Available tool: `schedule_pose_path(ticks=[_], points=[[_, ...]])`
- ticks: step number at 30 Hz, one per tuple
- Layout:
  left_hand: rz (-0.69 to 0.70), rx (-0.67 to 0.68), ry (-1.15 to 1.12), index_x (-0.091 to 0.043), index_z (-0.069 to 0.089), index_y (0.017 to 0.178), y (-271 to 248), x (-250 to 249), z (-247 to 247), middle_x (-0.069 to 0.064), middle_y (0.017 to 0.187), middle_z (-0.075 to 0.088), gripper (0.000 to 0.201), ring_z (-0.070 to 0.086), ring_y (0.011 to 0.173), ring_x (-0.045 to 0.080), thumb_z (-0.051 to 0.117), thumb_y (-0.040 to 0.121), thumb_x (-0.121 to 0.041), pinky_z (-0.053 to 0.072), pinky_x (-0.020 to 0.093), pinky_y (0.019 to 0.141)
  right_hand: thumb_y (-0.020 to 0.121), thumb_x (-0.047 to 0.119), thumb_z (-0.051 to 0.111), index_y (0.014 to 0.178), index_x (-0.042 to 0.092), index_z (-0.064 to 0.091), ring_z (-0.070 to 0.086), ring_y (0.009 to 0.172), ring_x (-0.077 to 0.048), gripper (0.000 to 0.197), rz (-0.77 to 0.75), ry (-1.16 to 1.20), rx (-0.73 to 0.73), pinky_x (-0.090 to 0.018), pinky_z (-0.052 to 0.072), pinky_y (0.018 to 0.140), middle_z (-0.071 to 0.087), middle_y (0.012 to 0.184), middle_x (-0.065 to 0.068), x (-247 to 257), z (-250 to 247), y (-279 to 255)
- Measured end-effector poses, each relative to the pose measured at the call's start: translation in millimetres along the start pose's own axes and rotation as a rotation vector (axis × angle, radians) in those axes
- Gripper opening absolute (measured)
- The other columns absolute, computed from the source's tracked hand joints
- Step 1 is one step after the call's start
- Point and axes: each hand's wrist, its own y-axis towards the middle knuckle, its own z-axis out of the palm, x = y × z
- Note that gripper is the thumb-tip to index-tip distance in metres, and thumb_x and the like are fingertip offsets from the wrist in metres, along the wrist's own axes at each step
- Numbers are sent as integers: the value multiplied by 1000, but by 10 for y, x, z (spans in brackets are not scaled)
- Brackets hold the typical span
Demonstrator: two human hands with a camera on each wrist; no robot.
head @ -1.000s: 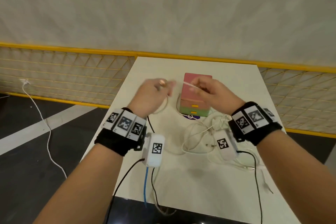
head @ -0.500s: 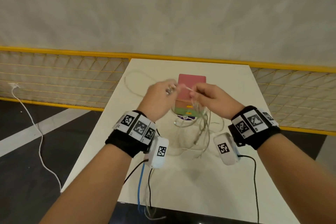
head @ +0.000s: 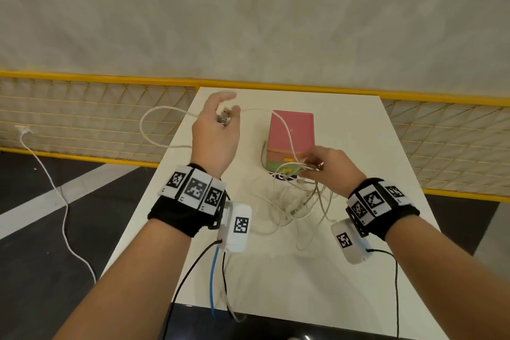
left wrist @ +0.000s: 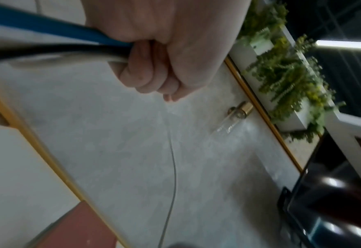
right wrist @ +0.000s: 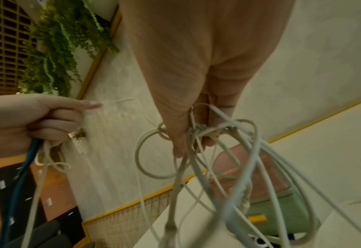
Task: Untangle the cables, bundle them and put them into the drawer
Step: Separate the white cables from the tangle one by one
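Note:
A tangle of white cables [head: 298, 201] hangs over the white table [head: 358, 270], in front of a small drawer box [head: 292, 130] with a pink top and orange and green drawers. My right hand [head: 309, 164] pinches the knot of the tangle [right wrist: 198, 130] just in front of the box [right wrist: 260, 184]. My left hand [head: 227, 116] is raised at the table's far left and grips one white cable [head: 143, 130] near its metal plug [head: 224, 118]. That cable loops out to the left, then runs across the box top to my right hand. The drawers look closed.
A yellow mesh fence [head: 82, 119] runs behind the table below a pale wall. Another white cable [head: 55, 196] trails over the dark floor at the left. Blue and black wires [head: 212, 279] hang from my left wrist camera over the table's near edge.
My hands have moved apart. The left went up and to the far left, drawing one cable out in a long loop. The right sank towards the box front with the tangle.

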Motion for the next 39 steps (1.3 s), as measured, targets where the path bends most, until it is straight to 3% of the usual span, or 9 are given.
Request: schedule_pose_path(ticks=[2, 5, 10, 14, 18, 23, 27, 33, 39], points=[[79, 143, 30, -31, 49, 135, -85, 28, 46, -13, 83, 58, 42, 48, 54, -2, 54, 96, -15, 42, 10, 60, 76, 17, 77, 92, 11, 58, 58, 74, -17, 26, -26, 15, -31, -14, 40, 61, 63, 83, -1, 92, 1, -26], [176, 532, 216, -43, 37, 143, -242, 30, 162, -10, 68, 55, 59, 48, 53, 2, 53, 96, -11, 44, 13, 58, 77, 14, 75, 74, 14, 53, 53, 67, -21, 22, -138, -10, 0, -23, 41, 61, 62, 75, -4, 226, 1, -75], [166, 896, 630, -27, 63, 121, -203, 138, 269, -9, 69, 52, 25, 48, 57, 6, 52, 98, -26, 36, 18, 53, 77, 5, 70, 67, 12, 45, 64, 77, -22, 27, -268, -4, -18, -35, 48, 64, 66, 76, -7, 281, -50, -148], [146, 833, 543, -23, 69, 87, -193, 208, 276, -9, 71, 56, 21, 48, 59, 1, 59, 93, -41, 34, 20, 54, 79, 9, 69, 72, 19, 43, 65, 86, -16, 29, -277, 62, -66, -29, 49, 66, 67, 83, 5, 210, -93, -176], [181, 671, 412, -23, 72, 90, -169, 225, 248, -8, 59, 55, 21, 44, 47, 3, 59, 93, -39, 33, 24, 53, 84, 35, 65, 103, 26, 55, 53, 81, -3, 23, -322, 26, -77, -21, 41, 68, 55, 89, 16, 168, -122, -211], [200, 607, 421, -26, 73, 99, -197, 205, 236, -5, 53, 54, 20, 42, 46, 12, 57, 94, -38, 39, 30, 52, 91, 42, 46, 113, 32, 63, 55, 105, -8, 30, -205, 81, 56, -32, 37, 94, 62, 108, 11, 78, -187, -191], [259, 665, 455, -34, 73, 101, -218, 197, 223, -3, 73, 67, 15, 49, 55, 6, 61, 93, -35, 45, 28, 58, 90, 17, 61, 97, 20, 74, 57, 75, -8, 15, -141, 151, 97, -16, 42, 71, 68, 89, -4, 190, -183, -152], [276, 541, 335, -35, 71, 94, -247, 205, 185, -5, 82, 72, 11, 51, 57, 13, 60, 94, -33, 52, 38, 62, 91, 17, 54, 77, 13, 70, 57, 48, -15, 22, 153, -8, 86, -27, 53, 50, 62, 59, -5, 155, -222, -47], [141, 377, 340, -34, 73, 90, -205, 287, 171, -5, 67, 65, 12, 55, 60, 13, 62, 92, -36, 51, 32, 61, 84, 15, 67, 88, 13, 60, 54, 54, -13, 9, 136, 233, -46, -28, 47, 49, 62, 80, 0, 96, -184, -47]])
